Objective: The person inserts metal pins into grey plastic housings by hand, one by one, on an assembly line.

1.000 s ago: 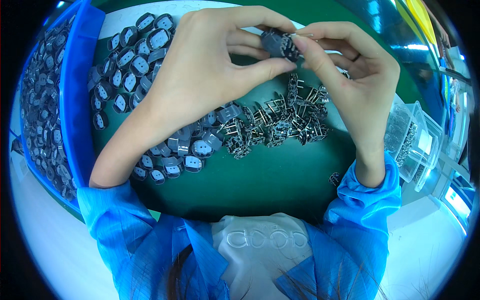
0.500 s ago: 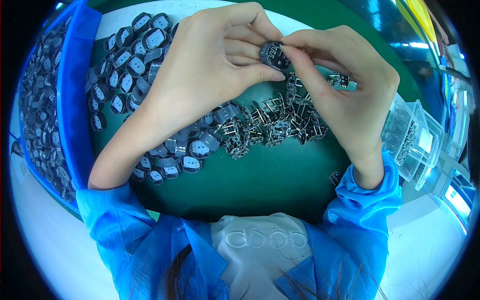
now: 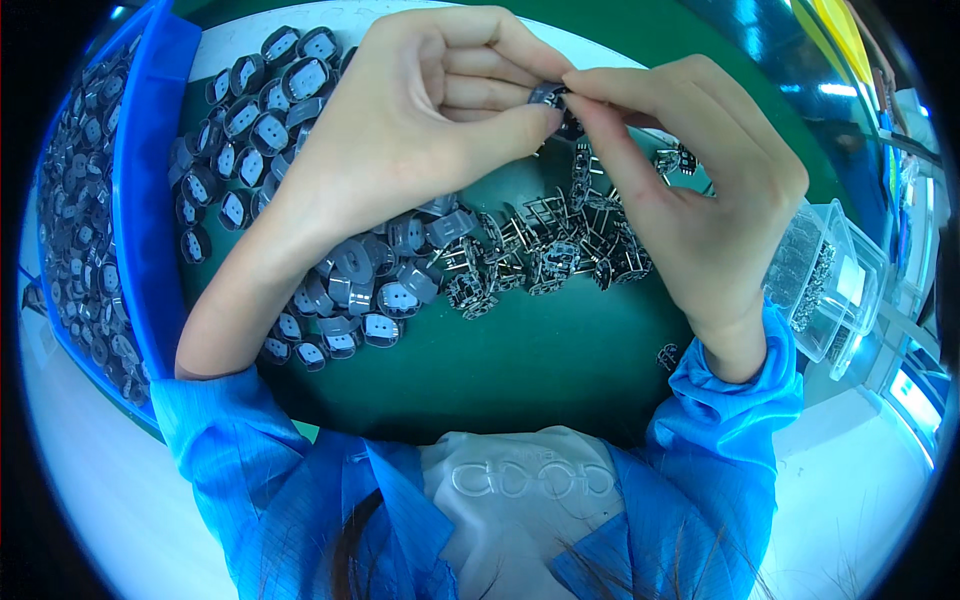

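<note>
Above the far part of the green work surface (image 3: 540,355), both my hands meet on one small dark round housing (image 3: 545,96). My left hand (image 3: 400,140) pinches it between thumb and fingers. The fingertips of my right hand (image 3: 705,170) close on its right side. Most of the housing is hidden by my thumb and fingers. Below my hands lies a heap of small circuit boards with metal pins (image 3: 555,262). To the left, partly behind my left forearm, spread many grey housings with white inner faces (image 3: 270,132).
A blue bin (image 3: 150,220) full of similar grey housings (image 3: 90,225) stands at the left edge. At the right are clear plastic boxes (image 3: 850,285) with small metal parts. A single circuit board (image 3: 668,356) lies near my right sleeve.
My left thumb has moved up onto the housing, which has turned, so its patterned face shows less. My right hand has shifted only slightly.
</note>
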A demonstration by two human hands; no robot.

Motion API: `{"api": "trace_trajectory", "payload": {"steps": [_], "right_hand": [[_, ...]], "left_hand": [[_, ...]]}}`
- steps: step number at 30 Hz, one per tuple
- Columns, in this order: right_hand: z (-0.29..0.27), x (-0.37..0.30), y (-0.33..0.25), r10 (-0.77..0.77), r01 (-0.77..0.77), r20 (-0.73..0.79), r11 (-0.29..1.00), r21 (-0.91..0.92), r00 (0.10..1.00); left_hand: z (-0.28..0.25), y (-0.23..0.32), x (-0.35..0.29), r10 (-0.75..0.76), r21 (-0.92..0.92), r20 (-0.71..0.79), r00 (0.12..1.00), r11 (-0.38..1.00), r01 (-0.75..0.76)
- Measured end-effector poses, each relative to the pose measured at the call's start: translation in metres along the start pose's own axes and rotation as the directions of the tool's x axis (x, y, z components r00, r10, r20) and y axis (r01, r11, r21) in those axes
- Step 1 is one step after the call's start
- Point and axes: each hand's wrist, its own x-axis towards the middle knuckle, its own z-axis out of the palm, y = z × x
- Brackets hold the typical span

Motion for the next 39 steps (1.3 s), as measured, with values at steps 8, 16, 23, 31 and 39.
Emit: {"api": "trace_trajectory", "payload": {"steps": [8, 16, 23, 31, 39], "right_hand": [[0.023, -0.007, 0.007, 0.258, -0.339, 0.238, 0.844, 0.417, 0.936], [0.016, 0.003, 0.000, 0.320, -0.376, 0.196, 0.790, 0.484, 0.927], [-0.001, 0.028, 0.001, 0.592, -0.739, 0.451, 0.598, 0.309, 0.668], [0.028, -0.007, 0.013, 0.255, -0.327, 0.368, 0.934, 0.147, 0.894], [0.037, -0.011, 0.022, 0.237, -0.282, 0.289, 0.951, 0.124, 0.928]], "left_hand": [[-0.002, 0.004, 0.000, -0.006, 0.143, -0.040, 0.999, 0.990, 0.012], [0.011, 0.037, 0.014, -0.095, 0.063, -0.139, 0.986, 0.993, 0.104], [-0.019, 0.025, 0.053, 0.005, 0.232, 0.008, 1.000, 0.973, -0.006], [-0.049, 0.005, 0.073, 0.291, 0.825, -0.284, 0.914, 0.559, 0.079], [-0.044, 0.044, 0.043, 0.239, 0.937, 0.054, 0.970, 0.324, -0.132]]}}
